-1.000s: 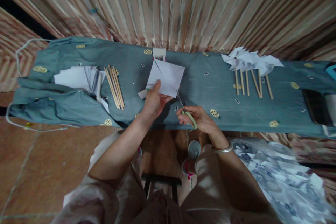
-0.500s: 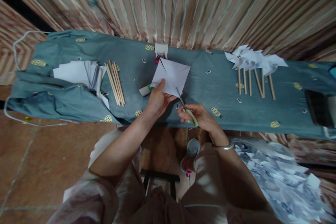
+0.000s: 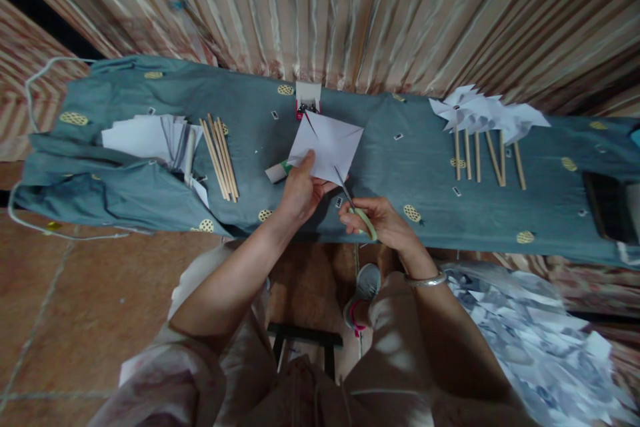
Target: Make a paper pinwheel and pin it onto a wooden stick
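My left hand (image 3: 300,190) pinches the lower left corner of a white paper square (image 3: 327,145), holding it tilted over the blue-grey cloth of the table (image 3: 390,173). A slit runs in from the paper's top corner. My right hand (image 3: 377,220) is closed round the green handles of small scissors (image 3: 353,203), whose blades meet the paper's lower right edge. A glue stick (image 3: 278,172) lies just left of my left hand.
Wooden sticks (image 3: 219,157) and a pile of white sheets (image 3: 147,139) lie at the left. Finished paper pinwheels on sticks (image 3: 483,127) lie at the right. A small white box (image 3: 307,95) sits by the curtain. Paper scraps (image 3: 540,340) cover the floor at lower right.
The paper and my hands shifted slightly right and up in view a second ago; since half a second ago almost nothing has moved.
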